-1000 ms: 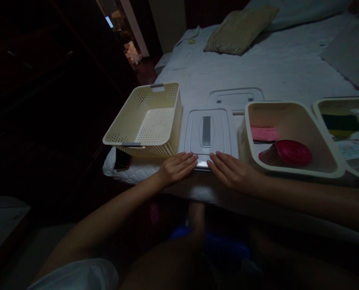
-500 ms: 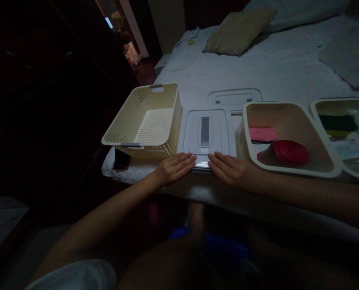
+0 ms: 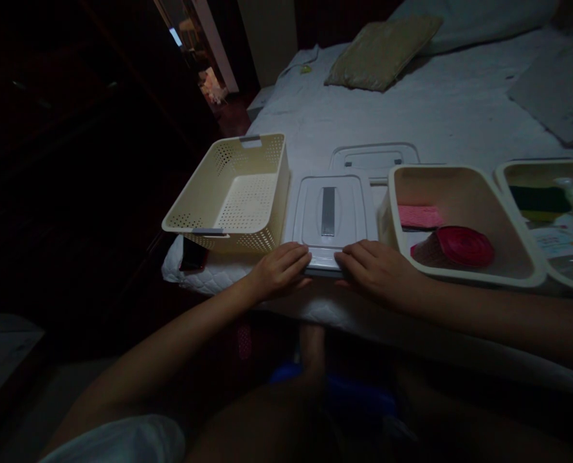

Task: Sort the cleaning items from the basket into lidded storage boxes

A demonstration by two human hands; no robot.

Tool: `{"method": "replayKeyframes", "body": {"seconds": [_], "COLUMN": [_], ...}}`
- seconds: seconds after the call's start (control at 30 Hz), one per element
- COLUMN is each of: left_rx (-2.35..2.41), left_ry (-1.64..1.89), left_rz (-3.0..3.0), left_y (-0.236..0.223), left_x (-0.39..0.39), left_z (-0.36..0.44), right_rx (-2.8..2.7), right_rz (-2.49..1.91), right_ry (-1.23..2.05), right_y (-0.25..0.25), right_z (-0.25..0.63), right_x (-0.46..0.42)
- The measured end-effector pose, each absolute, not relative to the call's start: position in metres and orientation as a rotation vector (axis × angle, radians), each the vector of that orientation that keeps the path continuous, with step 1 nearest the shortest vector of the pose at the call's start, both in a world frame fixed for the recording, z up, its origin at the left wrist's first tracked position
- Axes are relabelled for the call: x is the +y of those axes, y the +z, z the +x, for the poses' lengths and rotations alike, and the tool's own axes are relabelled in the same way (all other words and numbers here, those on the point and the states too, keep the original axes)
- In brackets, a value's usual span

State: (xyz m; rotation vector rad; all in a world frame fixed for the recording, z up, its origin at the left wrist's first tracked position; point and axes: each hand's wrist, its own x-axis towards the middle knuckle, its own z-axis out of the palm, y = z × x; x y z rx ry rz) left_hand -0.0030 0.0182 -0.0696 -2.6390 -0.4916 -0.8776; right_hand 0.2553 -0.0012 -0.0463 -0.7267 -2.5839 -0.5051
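A pale grey storage box lid [image 3: 309,209] with a darker handle strip in its middle lies between the basket and the bins. My left hand [image 3: 283,267] grips the left part of its front edge, fingers on top and thumb below. On the right part of that edge, my right hand [image 3: 373,267] holds on in the same way. Whether a box sits under this lid is hard to see. Behind it lies a second lid [image 3: 370,156], flat on the bed.
An empty cream perforated basket [image 3: 274,222] stands left, a dark phone-like object [image 3: 193,255] by its front. At right, one cream bin [image 3: 512,247] holds a pink cloth and a red-lidded container; another bin [image 3: 501,168] holds a green-yellow sponge. A cushion [image 3: 385,51] lies on the bed [image 3: 460,122].
Both hands have gone from flat fingers on the lid's front edge to curled fingers, with thumbs now under the edge. The right hand has shifted slightly right.
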Motion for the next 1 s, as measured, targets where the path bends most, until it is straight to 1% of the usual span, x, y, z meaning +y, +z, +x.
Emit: {"method": "replayKeyframes", "body": {"seconds": [0.23, 0.6, 1.0], "left_rx": [-0.528, -0.629, -0.616], "left_ry": [-0.724, -0.541, -0.589], "left_rz": [-2.607, -2.556, -2.57], "left_y": [-0.056, -0.058, -0.06], "left_x": [0.017, 0.013, 0.015], "left_z": [0.005, 0.013, 0.01], "right_rx": [-2.604, -2.607, -2.639], "right_rz": [-0.849, -0.726, -0.739], "right_ry": [-0.435, -0.373, -0.226], "right_y": [-0.046, -0.049, -0.053], "right_z": [0.253, 0.254, 0.256], "right_x": [-0.001, 0.011, 0.012]}}
